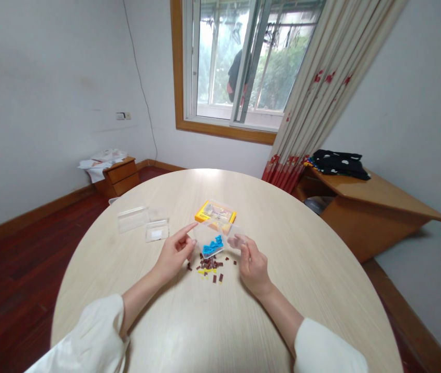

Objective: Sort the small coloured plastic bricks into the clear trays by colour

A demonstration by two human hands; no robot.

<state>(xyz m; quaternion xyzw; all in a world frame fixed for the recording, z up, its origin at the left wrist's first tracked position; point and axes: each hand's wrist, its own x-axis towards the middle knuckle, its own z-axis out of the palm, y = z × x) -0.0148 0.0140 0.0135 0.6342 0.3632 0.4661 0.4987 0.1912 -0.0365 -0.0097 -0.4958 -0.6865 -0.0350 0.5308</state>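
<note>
A small clear plastic box point(208, 235) with blue building bricks point(213, 246) in it is tilted towards me over the table. At its left edge is my left hand point(174, 253), index finger stretched along the upper corner and thumb at the side. My right hand point(253, 263) pinches the clear lid point(236, 237) on the box's right side; whether the lid is joined to the box I cannot make out. Just below the box lies a loose pile of small dark brown bricks point(209, 263) with some yellow pieces point(207, 271).
Behind the box sits a yellow box point(226, 213) with a clear packet on top. Clear plastic cases point(132, 218) and a smaller case point(157, 231) lie to the left on the round table point(220, 331). A wooden cabinet point(360, 197) stands at the right.
</note>
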